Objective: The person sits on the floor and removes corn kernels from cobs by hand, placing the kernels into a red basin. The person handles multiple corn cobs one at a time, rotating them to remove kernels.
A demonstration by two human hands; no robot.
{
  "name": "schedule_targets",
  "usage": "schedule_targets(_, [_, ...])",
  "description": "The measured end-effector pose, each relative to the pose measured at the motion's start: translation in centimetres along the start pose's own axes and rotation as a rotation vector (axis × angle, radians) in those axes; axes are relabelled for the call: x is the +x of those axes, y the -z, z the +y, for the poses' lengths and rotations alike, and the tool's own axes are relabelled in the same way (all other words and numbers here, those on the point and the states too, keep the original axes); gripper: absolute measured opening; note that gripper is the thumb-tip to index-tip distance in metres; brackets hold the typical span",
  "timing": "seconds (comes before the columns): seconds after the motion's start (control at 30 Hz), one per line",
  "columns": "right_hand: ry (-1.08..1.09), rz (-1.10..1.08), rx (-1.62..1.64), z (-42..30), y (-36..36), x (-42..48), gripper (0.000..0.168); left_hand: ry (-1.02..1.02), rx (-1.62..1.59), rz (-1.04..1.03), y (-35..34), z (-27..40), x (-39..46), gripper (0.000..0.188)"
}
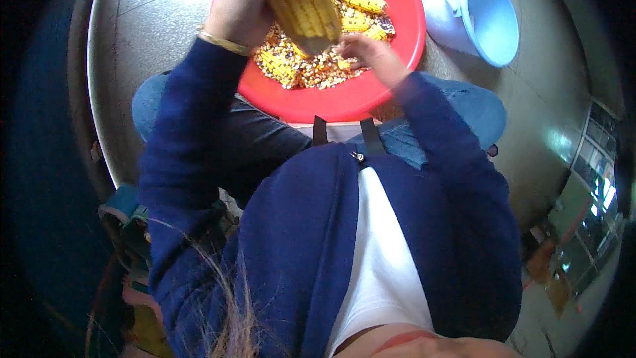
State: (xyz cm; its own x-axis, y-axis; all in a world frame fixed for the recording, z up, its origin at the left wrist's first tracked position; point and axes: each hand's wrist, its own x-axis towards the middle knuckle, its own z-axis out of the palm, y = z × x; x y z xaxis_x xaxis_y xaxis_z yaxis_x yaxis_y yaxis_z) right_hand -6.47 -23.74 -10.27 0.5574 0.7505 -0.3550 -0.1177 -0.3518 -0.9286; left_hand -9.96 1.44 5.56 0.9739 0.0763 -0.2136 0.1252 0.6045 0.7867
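Note:
My left hand [243,7], with a yellow bangle at its wrist, grips an ear of yellow corn [305,5] raised over a large red basin [405,20]. The ear slants down to the right, its lower end near the fingertips of my right hand [370,54]. That hand is blurred, its fingers bent and apart; whether they touch the ear cannot be told. In the basin lie loose corn kernels [323,72] and several partly stripped yellow ears [365,1], some with dark spots.
A light blue bucket [492,20] lies tilted on the speckled floor [159,25] right of the basin. My knees in jeans [472,104] flank the basin's near side. A blue-green object [121,204] is at my lower left, and a paned window or cabinet [594,174] at the far right.

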Motion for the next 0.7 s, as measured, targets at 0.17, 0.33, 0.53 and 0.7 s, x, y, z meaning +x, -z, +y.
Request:
schedule_targets(0.17, [0.164,-0.213,0.467,-11.2,0.5,-1.8,0.091,0.190,-0.297,-0.068,-1.7,-3.0,-1.2,0.033])
schedule_targets(0.33, [0.024,-0.211,0.275,-13.3,0.6,-0.7,0.063,-0.058,-0.116,-0.058,-1.3,-3.9,-0.9,0.032])
schedule_targets(0.53, [0.336,0.145,-0.349,-13.0,1.1,0.5,0.078,-0.221,0.023,-0.026,-2.3,-4.3,0.4,0.031])
schedule_targets(0.7, [0.394,0.341,-0.535,-10.8,1.6,2.3,0.081,-0.213,-0.020,0.030,-1.9,-5.7,2.7,0.039])
